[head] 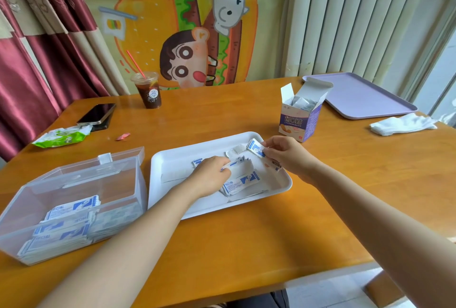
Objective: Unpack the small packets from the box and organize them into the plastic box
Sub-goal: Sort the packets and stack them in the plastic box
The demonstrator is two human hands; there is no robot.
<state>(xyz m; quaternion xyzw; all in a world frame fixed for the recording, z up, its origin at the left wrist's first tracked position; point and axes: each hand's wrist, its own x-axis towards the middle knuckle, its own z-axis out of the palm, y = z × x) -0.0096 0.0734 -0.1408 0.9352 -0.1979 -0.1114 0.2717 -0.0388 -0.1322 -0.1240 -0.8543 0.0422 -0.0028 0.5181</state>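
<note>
Two bare arms reach over the orange wood table (246, 233). The left hand (209, 175) lies curled on the loose packets (240, 183) in the white tray (172, 157); its fingertips are hidden, so I cannot tell if it grips. The right hand (287, 155) pinches one packet (255, 147). More packets (71, 209) sit in the plastic box (116, 179) on the left. The open cardboard box (299, 120) stands behind the tray.

Wooden table (246, 115). A plastic cup of dark iced drink (148, 91) with a red straw stands near the far edge. Toward the far left corner lie a black phone (97, 114), a green packet (61, 137) and a small pink wrapper (123, 136). A lilac tray (362, 96) fills the far right corner, with white cloth (402, 125) by the right edge.
</note>
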